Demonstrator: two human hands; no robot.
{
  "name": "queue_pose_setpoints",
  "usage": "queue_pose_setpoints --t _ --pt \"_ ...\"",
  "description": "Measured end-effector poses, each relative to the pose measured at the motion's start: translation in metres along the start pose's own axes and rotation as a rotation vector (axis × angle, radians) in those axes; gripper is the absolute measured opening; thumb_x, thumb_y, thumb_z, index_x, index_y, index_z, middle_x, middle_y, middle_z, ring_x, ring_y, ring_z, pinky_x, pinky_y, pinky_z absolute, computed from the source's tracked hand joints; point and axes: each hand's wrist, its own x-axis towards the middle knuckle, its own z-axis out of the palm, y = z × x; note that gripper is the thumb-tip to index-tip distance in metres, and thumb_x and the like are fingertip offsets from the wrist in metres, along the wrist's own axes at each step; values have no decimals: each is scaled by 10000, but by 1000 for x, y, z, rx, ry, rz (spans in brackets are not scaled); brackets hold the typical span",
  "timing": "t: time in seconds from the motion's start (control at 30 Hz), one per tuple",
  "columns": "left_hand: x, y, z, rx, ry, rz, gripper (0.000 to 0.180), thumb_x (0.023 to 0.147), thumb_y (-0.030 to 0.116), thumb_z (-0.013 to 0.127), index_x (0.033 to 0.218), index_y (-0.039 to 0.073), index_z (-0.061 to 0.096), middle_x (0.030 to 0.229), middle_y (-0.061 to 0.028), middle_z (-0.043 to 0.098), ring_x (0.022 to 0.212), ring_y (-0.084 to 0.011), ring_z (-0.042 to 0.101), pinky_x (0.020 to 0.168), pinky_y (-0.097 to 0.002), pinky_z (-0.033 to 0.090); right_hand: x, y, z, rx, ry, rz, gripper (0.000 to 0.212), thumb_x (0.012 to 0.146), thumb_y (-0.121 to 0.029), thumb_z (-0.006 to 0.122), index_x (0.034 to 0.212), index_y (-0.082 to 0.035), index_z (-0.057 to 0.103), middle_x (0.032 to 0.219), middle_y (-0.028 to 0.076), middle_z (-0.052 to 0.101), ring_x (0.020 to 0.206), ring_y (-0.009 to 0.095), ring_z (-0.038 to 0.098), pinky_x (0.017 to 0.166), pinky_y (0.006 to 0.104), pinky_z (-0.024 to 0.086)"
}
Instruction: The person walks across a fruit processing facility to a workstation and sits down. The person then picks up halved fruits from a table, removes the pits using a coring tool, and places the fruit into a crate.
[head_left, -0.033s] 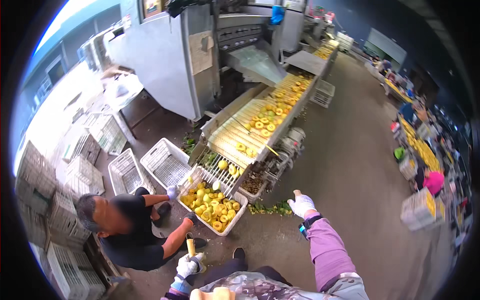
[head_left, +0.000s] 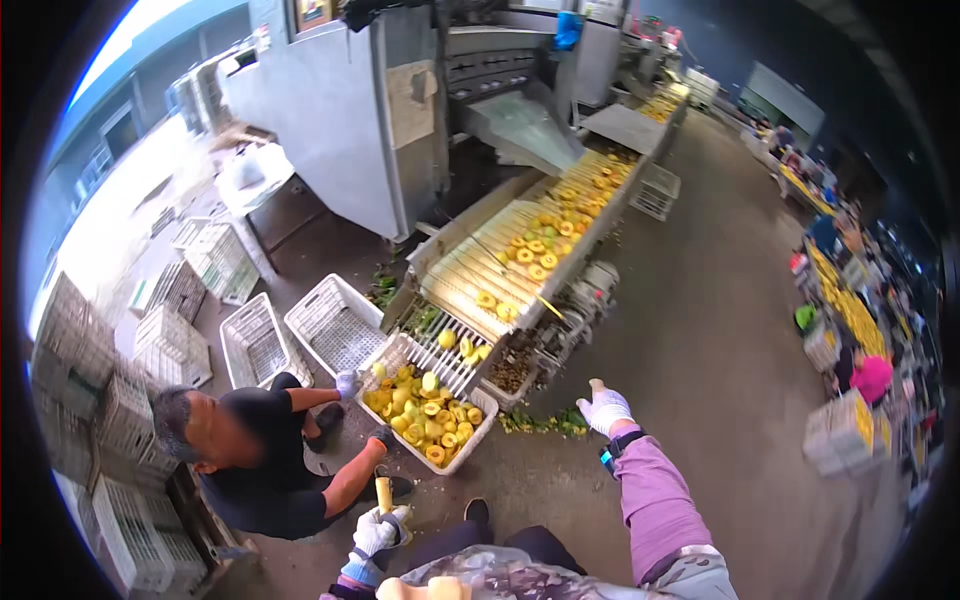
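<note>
My left hand, in a white knit glove, grips an upright tool with a pale yellow handle and a thin loop at its top. My right hand, also gloved, reaches forward above the floor holding nothing, with a bare fingertip sticking out. Left of it, a white plastic crate full of halved yellow fruit stands under the lower end of a conveyor. A co-worker in black crouches at this crate, one gloved hand at its rim and the other near its side.
More fruit halves lie along the conveyor, beside a large metal machine. Two crates stand left of the full one, with stacked crates at the far left. Green scraps litter the floor. People work at fruit-covered tables on the right.
The view has shifted slightly, so the conveyor and crates appear a little further right. Both my hands keep nearly the same pose, the left one still around the tool.
</note>
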Motion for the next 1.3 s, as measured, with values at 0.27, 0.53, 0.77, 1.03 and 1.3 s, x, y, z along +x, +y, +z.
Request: queue_pose_setpoints --t 0.27,0.53,0.77,1.03,1.3 --pt "-3 21 71 -74 393 -181 242 793 215 709 889 2 648 656 -16 597 535 -86 533 488 -239 434 235 16 -1 -120 90 -160 748 765 -391 632 1346 -27 333 1186 241 546 1062 371 563 896 439 453" --pt "-61 14 199 -378 899 -435 209 800 180 686 849 -17 635 588 -26 554 464 -106 522 449 -260 450 383 40 52 -83 -4 -265 795 741 -243 673 1392 -11 279 1310 271 444 1191 367 470 1007 384 377" --pt "-66 15 257 -401 888 -471 283 843 228 639 879 -52 615 588 -85 582 506 -172 581 502 -298 484 426 59 99 283 -74 -91 331 827 -230 600 1096 -55 521 677 133 609 514 262 602 489 399 465" --pt "-104 -18 279 -567 960 -465 241 818 188 670 895 -37 628 669 -66 610 498 -132 562 474 -258 457 384 47 81 456 42 -231 377 872 -339 601 785 27 590 592 98 545 506 192 441 543 375 413" --pt "-181 -84 285 -668 1038 -419 251 822 235 678 923 5 665 659 -22 597 527 -81 543 489 -238 439 215 99 55 384 178 -357 390 889 -324 589 804 56 611 648 175 583 563 249 426 582 408 410"
